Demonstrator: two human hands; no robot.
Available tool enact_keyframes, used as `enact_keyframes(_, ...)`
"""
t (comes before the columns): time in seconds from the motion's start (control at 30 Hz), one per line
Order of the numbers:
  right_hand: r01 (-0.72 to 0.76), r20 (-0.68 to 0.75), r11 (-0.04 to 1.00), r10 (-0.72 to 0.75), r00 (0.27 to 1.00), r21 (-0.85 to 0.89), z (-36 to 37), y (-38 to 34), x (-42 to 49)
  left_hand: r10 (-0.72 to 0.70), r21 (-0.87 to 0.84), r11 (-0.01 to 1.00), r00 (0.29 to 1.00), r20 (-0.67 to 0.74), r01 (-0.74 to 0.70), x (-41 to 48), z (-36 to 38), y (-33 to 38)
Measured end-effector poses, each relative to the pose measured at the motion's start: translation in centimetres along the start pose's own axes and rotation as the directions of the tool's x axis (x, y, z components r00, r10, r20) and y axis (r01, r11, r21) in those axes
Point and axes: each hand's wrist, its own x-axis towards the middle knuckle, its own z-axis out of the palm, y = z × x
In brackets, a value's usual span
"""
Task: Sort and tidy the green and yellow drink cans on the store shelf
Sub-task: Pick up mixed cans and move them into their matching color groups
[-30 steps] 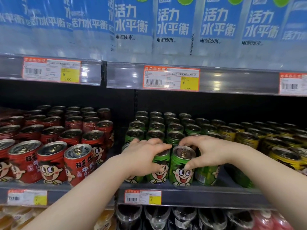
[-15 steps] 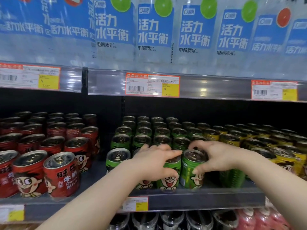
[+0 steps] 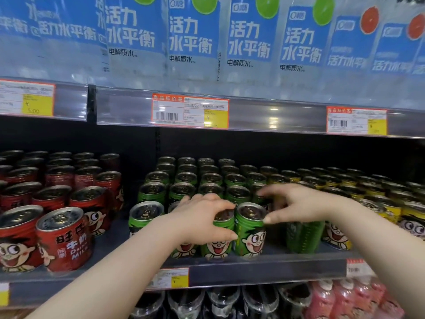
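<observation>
Under the left hand (image 3: 202, 217), at the front edge of the shelf (image 3: 264, 270), stood a green can (image 3: 220, 244), its rim gripped from above by curled fingers and thumb. Just right of it, a second green can (image 3: 249, 236) touched the thumb of the right hand (image 3: 299, 203). That hand's blurred fingers arched above, and I couldn't tell whether it gripped. Yellow cans (image 3: 388, 210) stretched beyond that wrist. Left of both hands, red cans (image 3: 66, 240) read "Drink Milk". Bottles (image 3: 190, 38) overhead read "活力水平衡".
</observation>
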Motion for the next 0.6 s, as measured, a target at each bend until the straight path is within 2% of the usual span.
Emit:
enact_keyframes(0.1,-0.089,-0.194,0.992,0.071,0.978,-0.085,-2.0,2.1,-1.0,-0.017,-0.030,0.999,0.995,-0.094,0.015,0.8,0.0,1.7)
enact_keyframes(0.17,-0.133,-0.140,0.977,0.110,0.984,-0.164,-2.5,3.5,-1.6,-0.002,-0.060,0.998,0.991,-0.136,-0.006,1.6,0.2,3.1)
enact_keyframes(0.27,-0.147,0.064,0.962,0.166,0.984,-0.228,-2.0,5.4,-2.2,0.015,-0.111,0.993,0.995,-0.103,-0.027,2.9,0.6,4.9)
enact_keyframes(0.3,-0.146,0.079,0.961,0.169,0.982,-0.235,-1.6,5.9,-2.3,0.012,-0.096,0.995,0.996,-0.084,-0.020,3.3,0.8,5.4)
enact_keyframes(0.4,-0.083,-0.003,0.956,0.086,0.996,-0.281,-0.8,6.9,-2.2,-0.018,0.013,1.000,0.998,-0.057,0.019,4.0,1.5,6.4)
enact_keyframes(0.43,-0.037,-0.004,0.966,0.037,0.999,-0.256,-0.6,6.9,-2.0,-0.027,0.038,0.999,0.998,-0.058,0.029,4.1,1.7,6.5)
enact_keyframes(0.5,0.066,0.037,0.993,-0.062,0.997,-0.100,-0.2,6.7,-1.4,-0.045,0.042,0.998,0.998,-0.053,0.048,4.1,1.7,6.5)
enact_keyframes(0.6,0.154,0.079,0.986,-0.160,0.984,0.070,0.4,5.9,-0.7,-0.068,0.036,0.997,0.997,-0.040,0.069,4.0,1.5,6.5)
